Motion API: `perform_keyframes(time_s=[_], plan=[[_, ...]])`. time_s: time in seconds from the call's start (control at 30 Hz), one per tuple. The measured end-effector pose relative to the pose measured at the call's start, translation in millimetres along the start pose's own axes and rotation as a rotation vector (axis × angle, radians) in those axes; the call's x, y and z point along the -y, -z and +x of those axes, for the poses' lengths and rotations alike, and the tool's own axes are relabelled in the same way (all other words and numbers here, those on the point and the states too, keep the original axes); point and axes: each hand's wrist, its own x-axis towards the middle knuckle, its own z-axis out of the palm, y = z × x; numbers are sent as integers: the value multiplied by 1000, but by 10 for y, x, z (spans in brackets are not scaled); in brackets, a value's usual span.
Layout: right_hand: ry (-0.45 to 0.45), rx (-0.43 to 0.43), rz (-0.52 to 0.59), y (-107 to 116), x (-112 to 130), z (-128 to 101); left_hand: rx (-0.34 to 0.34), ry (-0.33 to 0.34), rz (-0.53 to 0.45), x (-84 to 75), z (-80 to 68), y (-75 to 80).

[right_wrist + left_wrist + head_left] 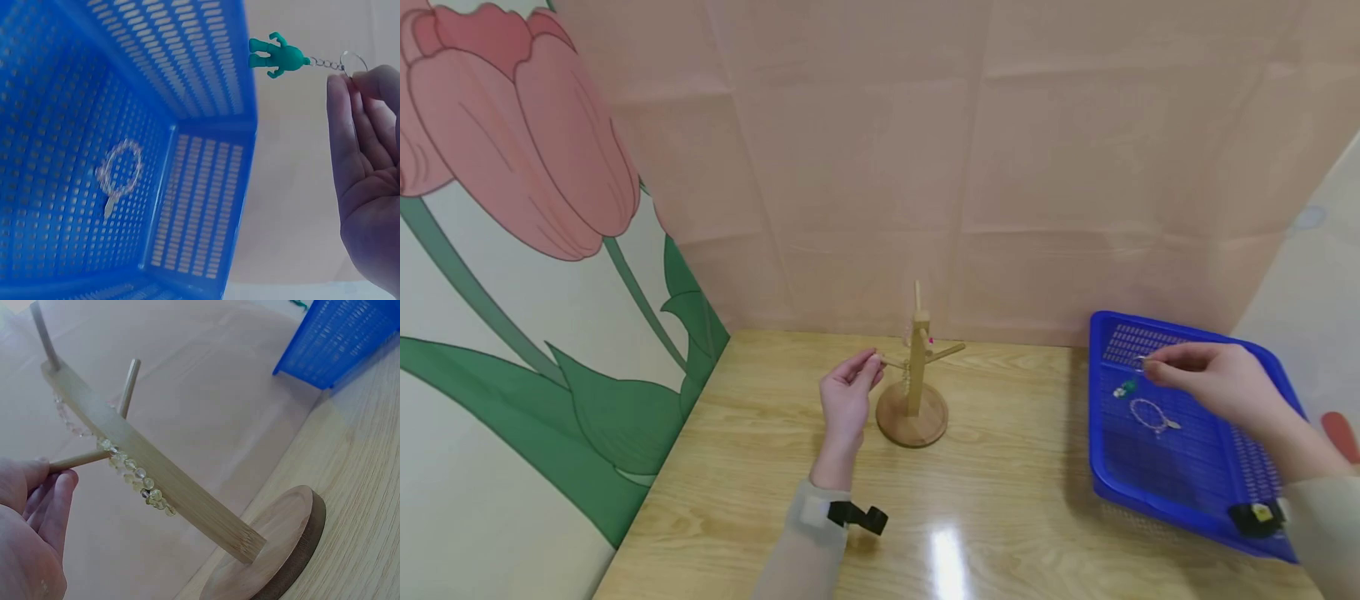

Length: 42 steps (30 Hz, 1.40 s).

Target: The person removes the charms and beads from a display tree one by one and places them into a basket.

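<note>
The left hand [846, 398] rests low over the worktop [760, 483], just beside the wooden stand [914, 392]. Its fingers [53, 500] are curled, and the fingertips pinch the end of one of the stand's side pegs [78, 461]. A string of pale beads [134, 478] hangs from that peg, right against the upright post. The stand's round base sits flat on the worktop, with more pegs sticking out higher up the post.

To the right, the right hand [1213, 379] hovers above the blue tray [1180, 500], which lies on the worktop well apart from the stand. This hand is narrowly closed: thumb and fingertips [340, 100] pinch the ring of a keychain [284, 56], while the remaining fingers stay loosely bent and the palm shows in the wrist view. A small green figure dangles on a short chain from the ring, clear of the tray floor. Below it, on the perforated floor of the tray, lies a bracelet [119, 169] of pale beads with a small tag, untouched by either hand.
</note>
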Motion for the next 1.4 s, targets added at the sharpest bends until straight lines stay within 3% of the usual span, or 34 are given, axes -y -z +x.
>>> perform_keyframes(time_s=[0.53, 0.93, 1.2, 1.4], plan=[[91, 188, -136, -25, -355, 154, -1, 13, 6, -13, -14, 22], [119, 304, -110, -129, -376, 136, 11, 6, 12, -6, -11, 27], [105, 426, -22, -243, -462, 164, 9, 5, 13, -16, -16, 26], [89, 459, -57, -302, -561, 215, 13, 9, 2, -27, -19, 9]])
